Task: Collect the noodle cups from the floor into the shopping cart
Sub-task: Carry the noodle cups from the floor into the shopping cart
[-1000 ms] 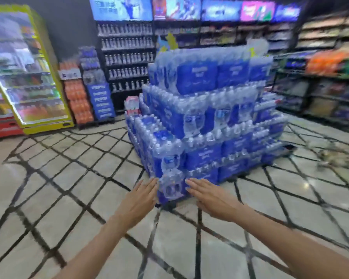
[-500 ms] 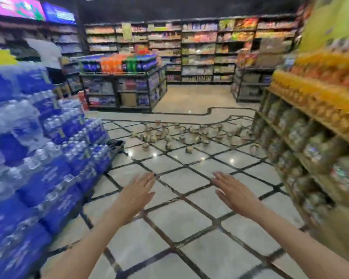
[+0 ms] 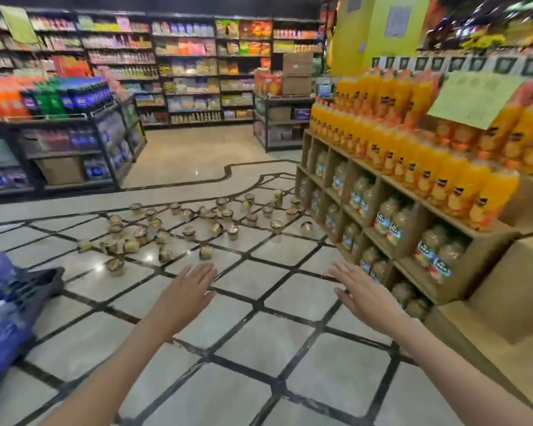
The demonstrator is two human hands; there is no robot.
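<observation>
Several noodle cups (image 3: 233, 232) lie scattered over the tiled floor ahead, some upright, some tipped on their sides. The nearest cup (image 3: 115, 267) is at the left front of the group. My left hand (image 3: 183, 298) and my right hand (image 3: 362, 295) are stretched forward over the floor, fingers straight, holding nothing. Both hands are well short of the cups. No shopping cart shows in this view.
A wooden shelf of orange juice bottles (image 3: 410, 167) runs along the right. Blue water-bottle packs on a pallet (image 3: 3, 305) stand at the left edge. A dark drinks gondola (image 3: 65, 139) and back wall shelves (image 3: 191, 69) are beyond the cups.
The view has swung right from the water-bottle stack to the aisle, and the scattered cups are closer. Both hands stay open and stretched forward.
</observation>
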